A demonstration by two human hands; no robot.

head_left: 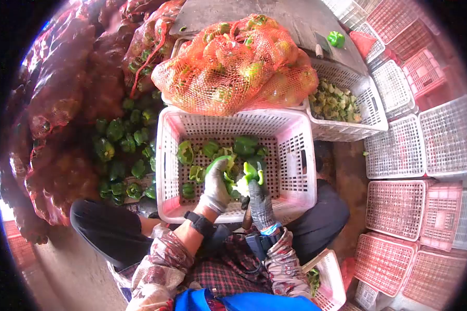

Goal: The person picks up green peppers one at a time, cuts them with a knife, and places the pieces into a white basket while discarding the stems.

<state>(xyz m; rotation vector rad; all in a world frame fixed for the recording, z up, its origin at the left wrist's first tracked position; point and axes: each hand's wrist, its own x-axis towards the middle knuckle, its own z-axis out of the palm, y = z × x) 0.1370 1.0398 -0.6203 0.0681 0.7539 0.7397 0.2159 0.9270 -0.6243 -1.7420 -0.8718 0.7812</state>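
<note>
My left hand [216,187], in a pale glove, is closed around a green bell pepper [219,163] over the white crate. Close beside it, my right hand [261,201], in a dark grey glove, grips a bell pepper core [244,183] with pale flesh and green pieces on it. Below the right hand a narrow brown handle [247,218] sticks out, its other end hidden. Under both hands, the white crate [296,155] holds several whole peppers, such as a dark green one [245,145], and cut pieces [196,173].
An orange net sack of peppers [233,67] lies behind the crate. Loose peppers [117,132] and stacked sacks [62,103] fill the left. To the right stand a crate of trimmings [334,101] and stacked crates [396,147]. One pepper [335,39] sits on a board.
</note>
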